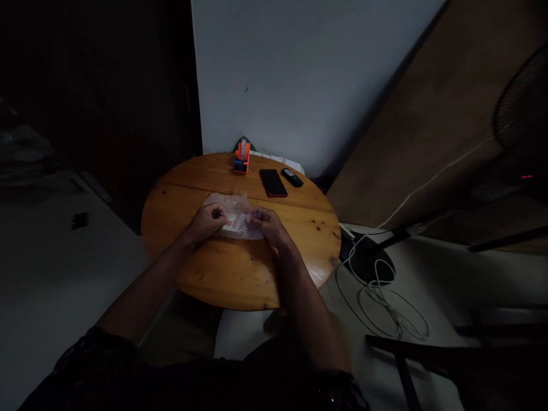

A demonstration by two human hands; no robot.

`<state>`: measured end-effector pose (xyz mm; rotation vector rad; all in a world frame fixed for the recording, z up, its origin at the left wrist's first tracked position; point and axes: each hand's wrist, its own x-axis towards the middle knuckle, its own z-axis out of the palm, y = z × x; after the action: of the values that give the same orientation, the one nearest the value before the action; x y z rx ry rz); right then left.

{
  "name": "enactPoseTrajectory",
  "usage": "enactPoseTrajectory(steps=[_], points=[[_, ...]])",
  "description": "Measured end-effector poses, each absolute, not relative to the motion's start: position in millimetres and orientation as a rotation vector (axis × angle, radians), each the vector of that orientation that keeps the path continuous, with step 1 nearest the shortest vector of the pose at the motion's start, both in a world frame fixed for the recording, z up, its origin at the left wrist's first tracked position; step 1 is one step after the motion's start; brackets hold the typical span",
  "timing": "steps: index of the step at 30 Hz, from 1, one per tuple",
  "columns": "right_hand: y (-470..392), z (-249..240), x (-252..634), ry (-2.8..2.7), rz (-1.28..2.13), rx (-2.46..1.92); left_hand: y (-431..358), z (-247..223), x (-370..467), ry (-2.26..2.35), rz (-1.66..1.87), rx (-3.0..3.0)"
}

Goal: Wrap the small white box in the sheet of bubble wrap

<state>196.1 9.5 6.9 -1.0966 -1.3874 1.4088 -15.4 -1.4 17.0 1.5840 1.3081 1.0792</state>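
Note:
A piece of clear bubble wrap (230, 201) lies on the round wooden table (240, 268). Within it is a small whitish thing with reddish marks (233, 222), whose kind I cannot make out. At the wrap's left side, my left hand (206, 221) is closed, thumb and fingers pinching its edge. My right hand (268, 224) is closed on the right side of the same wrap, fingers bent over it. Both hands rest close to the tabletop, and dim light blurs the fingertips.
Toward the wall stand an orange tape dispenser (242, 157), a dark tablet or large phone (273, 183) and a black keypad phone (291, 177). A coiled pale cable (379, 294) lies on the floor at the right, near a fan (524, 108).

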Motion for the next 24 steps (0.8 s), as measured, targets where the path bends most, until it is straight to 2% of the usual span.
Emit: enactPoseTrajectory(steps=[6, 14, 20, 24], points=[[12.3, 4.3, 203.1, -1.483, 1.292, -1.254, -4.6, 19.9, -12.4, 1.393, 1.053, 1.619], [13.2, -1.7, 201.0, -1.859, 0.781, -1.417, -6.9, 21.1, -8.6, 1.509, 1.028, 1.699], [5.8, 9.0, 196.4, -2.005, 0.584, -1.087, -6.8, 21.4, -8.8, 1.517, 1.030, 1.712], [3.6, 13.8, 188.5, -2.105, 0.627, -0.941, -6.5, 19.3, -7.0, 1.517, 1.035, 1.701]])
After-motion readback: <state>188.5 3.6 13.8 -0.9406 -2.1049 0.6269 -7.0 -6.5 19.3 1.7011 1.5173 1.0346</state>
